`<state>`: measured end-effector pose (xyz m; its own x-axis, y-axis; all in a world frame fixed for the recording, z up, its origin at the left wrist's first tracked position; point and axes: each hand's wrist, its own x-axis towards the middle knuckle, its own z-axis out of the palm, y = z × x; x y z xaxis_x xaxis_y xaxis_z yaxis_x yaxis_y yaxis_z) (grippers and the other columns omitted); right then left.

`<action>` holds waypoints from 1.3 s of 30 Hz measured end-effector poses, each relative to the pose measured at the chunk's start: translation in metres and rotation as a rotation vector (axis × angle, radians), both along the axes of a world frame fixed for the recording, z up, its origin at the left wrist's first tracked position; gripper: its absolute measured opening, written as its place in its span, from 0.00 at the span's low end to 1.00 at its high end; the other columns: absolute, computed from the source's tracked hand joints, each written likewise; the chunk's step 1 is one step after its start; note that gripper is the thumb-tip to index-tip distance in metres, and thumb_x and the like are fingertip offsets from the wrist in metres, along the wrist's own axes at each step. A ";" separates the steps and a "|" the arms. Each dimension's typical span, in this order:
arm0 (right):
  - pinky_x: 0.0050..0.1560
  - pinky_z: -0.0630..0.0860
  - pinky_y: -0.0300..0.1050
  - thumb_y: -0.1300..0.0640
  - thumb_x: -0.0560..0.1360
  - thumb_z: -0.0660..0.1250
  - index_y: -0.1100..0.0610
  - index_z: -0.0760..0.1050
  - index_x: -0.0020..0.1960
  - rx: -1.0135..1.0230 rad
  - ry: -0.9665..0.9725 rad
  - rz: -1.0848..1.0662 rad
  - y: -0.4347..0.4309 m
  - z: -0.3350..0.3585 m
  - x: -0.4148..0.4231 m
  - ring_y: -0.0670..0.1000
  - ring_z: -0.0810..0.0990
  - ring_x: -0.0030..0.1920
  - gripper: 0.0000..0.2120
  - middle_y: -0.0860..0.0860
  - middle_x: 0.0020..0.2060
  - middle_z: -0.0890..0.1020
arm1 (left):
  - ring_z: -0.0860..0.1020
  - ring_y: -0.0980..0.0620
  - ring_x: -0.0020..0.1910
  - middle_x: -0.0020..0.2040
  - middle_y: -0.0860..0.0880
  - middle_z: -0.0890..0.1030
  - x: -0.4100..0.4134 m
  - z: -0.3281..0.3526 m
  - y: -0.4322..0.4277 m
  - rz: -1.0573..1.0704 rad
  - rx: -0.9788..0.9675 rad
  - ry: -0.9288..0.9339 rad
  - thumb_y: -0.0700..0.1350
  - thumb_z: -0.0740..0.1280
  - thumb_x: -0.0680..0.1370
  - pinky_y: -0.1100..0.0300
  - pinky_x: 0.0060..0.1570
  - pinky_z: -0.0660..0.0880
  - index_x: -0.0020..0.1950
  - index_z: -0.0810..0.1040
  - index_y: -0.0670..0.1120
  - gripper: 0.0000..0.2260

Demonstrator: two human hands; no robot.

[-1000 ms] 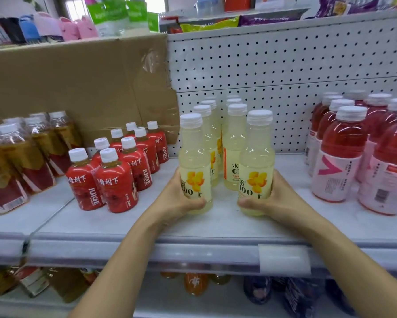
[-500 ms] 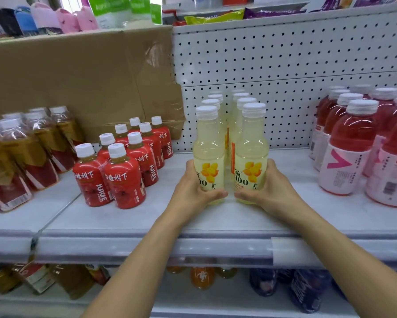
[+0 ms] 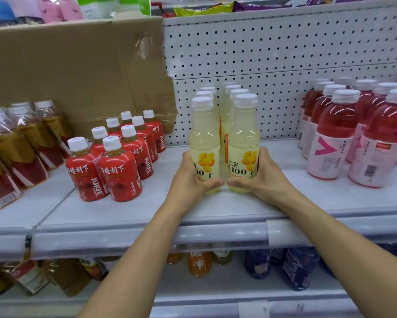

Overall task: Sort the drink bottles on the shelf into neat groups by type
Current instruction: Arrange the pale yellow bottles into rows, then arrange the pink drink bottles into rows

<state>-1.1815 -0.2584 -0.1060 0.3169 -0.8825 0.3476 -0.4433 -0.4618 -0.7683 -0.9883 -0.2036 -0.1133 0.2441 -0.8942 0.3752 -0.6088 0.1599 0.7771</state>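
— Grips first: what are they doing?
— On the head view, the left grip (image 3: 190, 180) is curled round the lower body of the left front yellow bottle (image 3: 204, 143). The right grip (image 3: 264, 177) is wrapped the same way round the right front yellow bottle (image 3: 243, 143). Both thumbs lie across the near side, and their tips almost meet between the two bottles.
— And where do those bottles stand?
— Upright on the shelf (image 3: 215, 210), about the middle, side by side. I cannot tell whether they touch. Behind them, two rows of yellow bottles (image 3: 229, 92) run toward the far pegboard wall (image 3: 284, 53).
— Neighbours?
— Red juice bottles (image 3: 119, 171) are clustered to the left and pink bottles (image 3: 330, 138) to the right, both groups well apart from the yellow ones. Amber tea bottles (image 3: 20, 145) sit at the far left, in front of a cardboard box (image 3: 78, 65).
— So which step is this?
— I'd say squaring up the front pair of the yellow group. That type looks almost done.
— What does the next move call for?
— Probably an even release. These bottles are tall and narrow, so a sideways drag could tip one. After that comes whichever group looks loosest. The amber ones seem tilted, though the wide lens may be bending them.
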 end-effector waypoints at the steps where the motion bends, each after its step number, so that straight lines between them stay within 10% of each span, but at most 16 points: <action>1: 0.51 0.75 0.39 0.46 0.62 0.82 0.49 0.65 0.58 0.005 -0.011 0.008 0.002 0.001 0.000 0.43 0.77 0.54 0.34 0.45 0.53 0.77 | 0.78 0.56 0.56 0.58 0.54 0.78 0.000 0.000 0.000 -0.002 0.003 -0.003 0.50 0.82 0.65 0.60 0.54 0.76 0.61 0.63 0.54 0.35; 16: 0.51 0.74 0.39 0.47 0.68 0.78 0.53 0.59 0.73 0.188 -0.031 0.068 0.009 0.014 -0.034 0.47 0.76 0.56 0.42 0.49 0.59 0.74 | 0.70 0.55 0.63 0.68 0.51 0.66 -0.020 0.022 0.050 0.169 0.018 -0.074 0.53 0.76 0.71 0.55 0.66 0.70 0.78 0.54 0.50 0.43; 19: 0.51 0.73 0.40 0.49 0.71 0.75 0.52 0.64 0.70 -0.007 -0.033 -0.030 0.008 0.022 -0.065 0.47 0.77 0.54 0.33 0.48 0.54 0.75 | 0.68 0.57 0.56 0.61 0.53 0.64 -0.054 0.018 0.063 0.156 -0.344 -0.305 0.47 0.75 0.73 0.68 0.57 0.70 0.73 0.61 0.46 0.34; 26: 0.53 0.69 0.47 0.59 0.72 0.69 0.58 0.77 0.56 -0.881 -0.042 -0.351 -0.016 0.079 -0.169 0.55 0.73 0.53 0.13 0.53 0.50 0.78 | 0.71 0.52 0.62 0.63 0.55 0.64 -0.202 0.053 -0.017 -0.084 -0.569 -0.260 0.45 0.74 0.74 0.57 0.65 0.70 0.72 0.61 0.49 0.32; 29: 0.56 0.63 0.46 0.51 0.72 0.70 0.57 0.74 0.61 -0.755 0.074 -0.497 -0.051 0.095 -0.211 0.58 0.69 0.58 0.20 0.56 0.57 0.74 | 0.67 0.50 0.69 0.66 0.53 0.62 -0.253 0.072 -0.072 -0.032 -0.440 -0.147 0.46 0.73 0.74 0.53 0.71 0.66 0.75 0.59 0.44 0.35; 33: 0.54 0.70 0.48 0.49 0.71 0.72 0.52 0.68 0.66 -0.481 0.138 -0.249 -0.076 0.091 -0.229 0.53 0.72 0.59 0.27 0.52 0.60 0.72 | 0.69 0.57 0.62 0.64 0.51 0.67 -0.279 0.082 -0.114 0.030 -0.387 -0.115 0.44 0.74 0.72 0.74 0.58 0.63 0.73 0.63 0.47 0.33; 39: 0.53 0.64 0.42 0.57 0.73 0.68 0.54 0.64 0.63 -0.486 0.103 -0.207 -0.099 0.095 -0.269 0.52 0.69 0.56 0.22 0.50 0.55 0.66 | 0.73 0.52 0.51 0.58 0.49 0.67 -0.260 0.082 -0.114 0.258 -0.374 -0.198 0.41 0.72 0.73 0.61 0.54 0.72 0.67 0.66 0.51 0.26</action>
